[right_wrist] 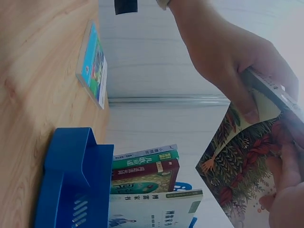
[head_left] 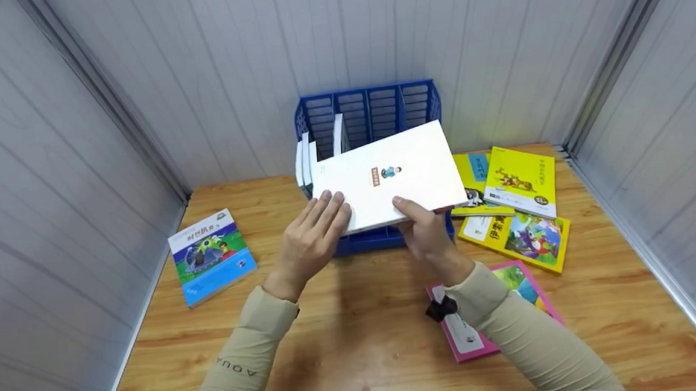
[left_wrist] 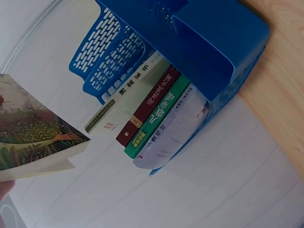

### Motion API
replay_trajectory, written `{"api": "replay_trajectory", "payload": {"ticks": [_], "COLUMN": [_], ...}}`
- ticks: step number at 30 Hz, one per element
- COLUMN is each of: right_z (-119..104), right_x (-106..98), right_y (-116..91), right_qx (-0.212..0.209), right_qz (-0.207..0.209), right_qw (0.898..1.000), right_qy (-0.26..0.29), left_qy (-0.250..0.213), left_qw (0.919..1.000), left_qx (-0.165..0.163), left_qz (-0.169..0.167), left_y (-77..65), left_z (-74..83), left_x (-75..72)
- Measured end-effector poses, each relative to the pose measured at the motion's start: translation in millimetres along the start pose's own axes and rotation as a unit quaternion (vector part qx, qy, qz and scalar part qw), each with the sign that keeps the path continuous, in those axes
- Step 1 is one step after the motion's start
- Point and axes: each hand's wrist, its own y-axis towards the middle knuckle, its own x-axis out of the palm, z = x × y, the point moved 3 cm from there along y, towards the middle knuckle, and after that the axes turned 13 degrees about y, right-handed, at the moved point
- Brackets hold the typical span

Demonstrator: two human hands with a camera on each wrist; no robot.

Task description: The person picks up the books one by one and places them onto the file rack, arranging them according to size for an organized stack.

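Observation:
Both hands hold a book [head_left: 395, 174] above the front of a blue divided rack [head_left: 393, 241]. Its white back cover, with a small printed figure, faces up; an illustrated plant cover [right_wrist: 242, 156] faces down. My left hand [head_left: 315, 237] grips the left end, fingers flat on top and thumb underneath in the right wrist view. At the near right edge, my right hand [head_left: 429, 233] pinches it, thumb on top and fingers [right_wrist: 287, 166] against the underside. Upright in the rack are a white book [left_wrist: 126, 97], a dark red book [left_wrist: 149, 104], a green book [left_wrist: 156, 116] and a pale lavender book [left_wrist: 173, 126].
A blue book [head_left: 213, 258] lies on the wooden table at left. To the right are an overlapping pile with a yellow tiger book [head_left: 519, 179] and a yellow-edged book [head_left: 526, 242], and a pink-edged book [head_left: 468, 333] partly under my right forearm. Grey panel walls [head_left: 226, 76] surround the table.

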Motion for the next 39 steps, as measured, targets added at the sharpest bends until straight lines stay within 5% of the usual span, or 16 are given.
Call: {"api": "replay_trajectory", "payload": {"ticks": [10, 22, 30, 39], "right_z": [-7, -15, -11, -5], "right_x": [-7, -37, -55, -61], "right_y": [2, 10, 14, 21], "right_qx": [-0.023, -0.066, -0.1, -0.11], "right_qz": [0.082, 0.1, 0.084, 0.109], "right_qw": [0.996, 0.992, 0.987, 0.944], "right_qy": [0.015, -0.031, -0.093, -0.292], "left_qy": [-0.023, -0.052, -0.072, -0.117], "left_qw": [0.9981, 0.994, 0.983, 0.9559], "left_qx": [-0.056, -0.086, -0.12, -0.132], "left_qz": [-0.007, -0.044, -0.118, -0.235], "left_y": [-5.8, -33.8, -61.3, -91.2], "left_z": [-7.4, -14.1, -10.0, 7.2], "left_x": [9.5, 24.7, 45.5, 73.3]}}
